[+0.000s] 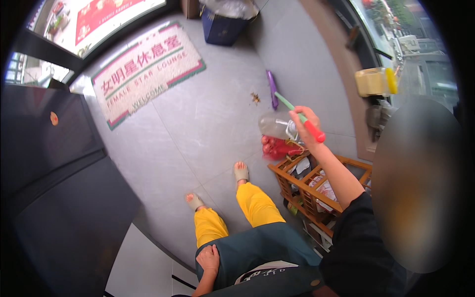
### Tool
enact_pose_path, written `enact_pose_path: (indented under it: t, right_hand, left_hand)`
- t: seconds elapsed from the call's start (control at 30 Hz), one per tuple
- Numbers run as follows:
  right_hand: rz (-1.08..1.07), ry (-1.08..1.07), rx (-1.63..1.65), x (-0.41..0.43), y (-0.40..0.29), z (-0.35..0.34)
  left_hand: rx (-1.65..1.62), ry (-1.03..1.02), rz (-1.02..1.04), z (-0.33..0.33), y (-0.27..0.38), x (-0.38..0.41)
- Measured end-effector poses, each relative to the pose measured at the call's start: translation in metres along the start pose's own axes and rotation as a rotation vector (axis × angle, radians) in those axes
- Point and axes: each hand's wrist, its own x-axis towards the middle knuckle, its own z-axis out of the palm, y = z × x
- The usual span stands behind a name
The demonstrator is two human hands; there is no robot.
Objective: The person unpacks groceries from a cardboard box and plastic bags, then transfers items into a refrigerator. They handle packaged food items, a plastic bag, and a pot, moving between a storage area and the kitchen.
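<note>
My right hand point(306, 120) grips the green and red handle point(301, 118) of a broom with a purple head point(272, 89). The broom head stands on the grey tiled floor near the wall, a little to the right of a small brown heap of debris point(255, 98). A large clear plastic bottle point(274, 126) and a red net bag of round produce point(276, 147) lie close below that hand. My left hand point(208, 257) rests with curled fingers against the front of my dark green apron point(256, 247); I cannot tell whether it holds the cloth.
A wooden slatted rack point(315, 193) filled with items stands at my right. A doormat point(148, 70) lies by the glass door, with a dark blue bin point(224, 29) beyond it. At the left is a dark cabinet or refrigerator point(63, 178). A yellow-lidded jar point(374, 81) stands by the window.
</note>
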Motion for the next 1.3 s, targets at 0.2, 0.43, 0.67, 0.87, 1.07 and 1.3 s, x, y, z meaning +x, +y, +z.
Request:
enact_pose_path:
  t: [0.2, 0.43, 0.67, 0.87, 1.07, 1.3]
  right_hand:
    - [0.334, 0.016, 0.116, 0.013, 0.032, -0.082]
    - [0.261, -0.020, 0.104, -0.018, -0.077, -0.136]
    - [0.336, -0.025, 0.490, 0.011, -0.102, -0.126]
    - [0.385, -0.092, 0.602, 0.050, -0.084, -0.102]
    - [0.558, -0.199, 0.667, 0.110, 0.006, -0.090]
    - [0.812, 0.152, 0.844, 0.183, 0.127, -0.085]
  left_hand:
    - [-0.221, -0.077, -0.060, -0.041, -0.022, -0.025]
    - [-0.469, -0.052, -0.201, -0.091, -0.115, -0.072]
    - [-0.710, -0.089, -0.402, -0.171, -0.111, -0.049]
    - [-0.842, -0.141, -0.440, -0.217, -0.022, 0.000]
    - [-0.882, -0.168, -0.459, -0.249, 0.078, 0.044]
    - [-0.922, -0.098, -0.455, -0.293, 0.132, 0.064]
